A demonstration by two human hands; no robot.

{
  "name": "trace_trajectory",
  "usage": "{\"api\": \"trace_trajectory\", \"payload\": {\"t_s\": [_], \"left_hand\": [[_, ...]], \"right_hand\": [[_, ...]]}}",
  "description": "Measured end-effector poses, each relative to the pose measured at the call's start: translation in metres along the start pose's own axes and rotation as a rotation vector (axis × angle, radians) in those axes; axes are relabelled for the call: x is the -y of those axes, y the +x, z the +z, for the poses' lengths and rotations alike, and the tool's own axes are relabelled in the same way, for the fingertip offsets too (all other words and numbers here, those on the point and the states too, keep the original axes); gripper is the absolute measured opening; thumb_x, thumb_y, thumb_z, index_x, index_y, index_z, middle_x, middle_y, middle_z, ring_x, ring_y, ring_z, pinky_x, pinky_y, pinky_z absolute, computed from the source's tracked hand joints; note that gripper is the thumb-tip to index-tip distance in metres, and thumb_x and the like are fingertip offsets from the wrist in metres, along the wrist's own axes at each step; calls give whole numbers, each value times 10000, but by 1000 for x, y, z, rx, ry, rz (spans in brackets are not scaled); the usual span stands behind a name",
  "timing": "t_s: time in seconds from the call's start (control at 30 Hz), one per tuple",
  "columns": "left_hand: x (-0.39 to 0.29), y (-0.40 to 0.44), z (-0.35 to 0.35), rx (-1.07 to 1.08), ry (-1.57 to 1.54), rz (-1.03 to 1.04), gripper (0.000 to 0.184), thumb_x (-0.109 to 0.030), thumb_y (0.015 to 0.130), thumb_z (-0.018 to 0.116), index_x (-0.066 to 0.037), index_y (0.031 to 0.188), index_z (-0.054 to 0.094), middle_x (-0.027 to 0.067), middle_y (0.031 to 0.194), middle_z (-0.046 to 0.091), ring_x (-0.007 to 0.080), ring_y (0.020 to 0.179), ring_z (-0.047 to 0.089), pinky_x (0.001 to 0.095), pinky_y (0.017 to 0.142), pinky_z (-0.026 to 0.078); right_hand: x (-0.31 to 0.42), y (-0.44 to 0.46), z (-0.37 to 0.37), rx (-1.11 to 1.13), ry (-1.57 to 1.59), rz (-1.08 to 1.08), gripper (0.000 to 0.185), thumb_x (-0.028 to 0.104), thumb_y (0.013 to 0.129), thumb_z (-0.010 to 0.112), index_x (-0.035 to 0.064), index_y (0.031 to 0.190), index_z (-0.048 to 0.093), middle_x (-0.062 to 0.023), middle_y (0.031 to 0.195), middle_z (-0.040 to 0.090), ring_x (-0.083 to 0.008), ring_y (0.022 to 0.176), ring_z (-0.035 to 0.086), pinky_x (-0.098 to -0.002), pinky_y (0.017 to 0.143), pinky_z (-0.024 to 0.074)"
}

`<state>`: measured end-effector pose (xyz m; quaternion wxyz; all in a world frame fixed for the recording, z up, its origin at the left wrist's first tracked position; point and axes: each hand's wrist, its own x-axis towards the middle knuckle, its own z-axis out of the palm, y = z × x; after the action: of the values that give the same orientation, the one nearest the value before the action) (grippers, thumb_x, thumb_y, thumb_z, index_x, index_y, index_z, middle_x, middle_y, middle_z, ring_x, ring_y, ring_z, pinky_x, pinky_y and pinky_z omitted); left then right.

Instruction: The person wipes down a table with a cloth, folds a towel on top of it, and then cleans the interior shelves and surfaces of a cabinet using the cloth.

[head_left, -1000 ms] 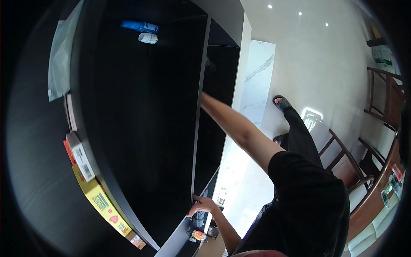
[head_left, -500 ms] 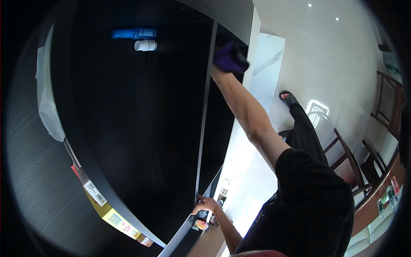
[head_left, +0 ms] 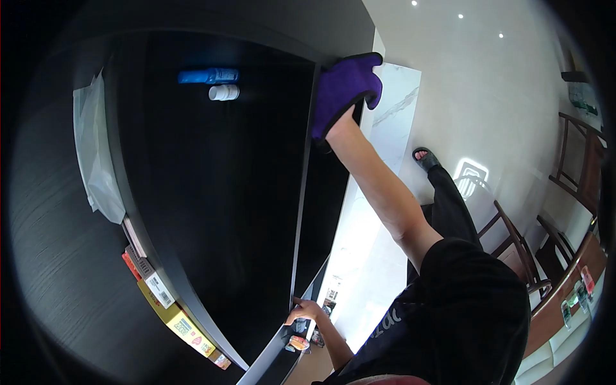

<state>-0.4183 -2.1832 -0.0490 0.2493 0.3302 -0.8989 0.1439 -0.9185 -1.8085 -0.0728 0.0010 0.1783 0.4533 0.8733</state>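
A purple cloth (head_left: 348,83) with black edging covers my right hand (head_left: 341,128), so its fingers are hidden. The hand holds the cloth against the front edge of a black cabinet (head_left: 309,160), near the upper middle of the view. Low in the view, my left hand (head_left: 305,312) grips the cabinet's edge, thumb and fingers on either side. Inside the dark compartment, a blue bottle (head_left: 208,76) stands beside a small white bottle (head_left: 224,92), away from both hands.
Along the cabinet top are a translucent bag (head_left: 99,154), a yellow box (head_left: 183,327) and a white-labelled box (head_left: 159,290). An orange packet (head_left: 298,343) is near my left hand. Wooden chairs (head_left: 581,160) and a table (head_left: 568,298) stand on the right, beyond my sandalled foot (head_left: 425,159).
My right hand has come out of the narrow dark compartment, bringing the purple cloth into view at the front edge. My left hand has stayed on the cabinet edge. The view has shifted slightly.
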Motion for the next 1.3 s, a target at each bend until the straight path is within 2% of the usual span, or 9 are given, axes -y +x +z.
{"api": "trace_trajectory", "payload": {"t_s": [0.17,0.37,0.53,0.6,0.67,0.8,0.87,1.13,1.3], "left_hand": [[39,-17,30,15,146,98,942,-173,959,641,286,1368,-73,565,1391,13,599,1379,191,521,1165,233],[-109,-10,82,-66,-168,175,852,-203,988,585,250,1417,5,500,1458,88,543,1407,224,537,1171,234],[-205,3,96,6,-218,194,815,-220,1000,560,229,1444,44,465,1494,124,517,1419,245,550,1171,237],[-247,8,93,51,-315,232,818,-222,998,562,227,1445,44,463,1497,123,518,1416,249,554,1168,239],[-287,4,91,101,-396,273,821,-224,996,564,224,1447,45,460,1499,121,519,1413,253,558,1165,240],[-345,-3,85,185,-510,342,828,-227,992,569,220,1451,45,455,1503,119,521,1408,262,566,1159,244],[-362,-5,85,222,-550,371,831,-229,990,572,217,1453,46,453,1506,117,523,1405,267,570,1156,246],[-387,-14,83,337,-625,430,843,-236,982,581,208,1460,47,443,1515,111,527,1395,284,586,1145,253],[-388,-20,85,382,-653,430,851,-241,977,587,202,1465,47,436,1520,108,530,1388,295,596,1137,257]], "right_hand": [[1,16,-1,-436,-456,-391,649,672,966,346,148,1302,530,-59,1302,576,-275,1117,575,-432,994,461],[21,33,32,-661,-777,-685,733,742,932,332,147,1320,514,-62,1359,547,-265,1123,570,-437,982,470],[-24,26,47,-725,-741,-392,861,849,858,301,138,1252,585,-90,1308,606,-273,1060,590,-438,937,495],[18,24,6,-681,-915,-75,806,838,855,348,132,1078,666,-76,1045,689,-243,942,621,-420,856,519],[15,13,26,-698,-916,-73,673,764,896,416,139,866,661,-41,800,651,-183,783,616,-349,728,524],[0,9,58,-713,-1157,-101,515,626,974,454,154,827,599,3,746,593,-130,703,583,-289,649,492],[14,15,48,-348,-2256,-355,398,499,1030,453,171,848,585,1,753,592,-131,669,563,-270,630,475],[7,-4,63,-608,-1720,118,332,456,1030,464,170,935,601,5,804,596,-137,722,580,-300,675,503],[38,-89,98,-778,-1789,491,313,439,1021,473,163,947,601,-5,819,600,-149,739,584,-310,683,506]]}}
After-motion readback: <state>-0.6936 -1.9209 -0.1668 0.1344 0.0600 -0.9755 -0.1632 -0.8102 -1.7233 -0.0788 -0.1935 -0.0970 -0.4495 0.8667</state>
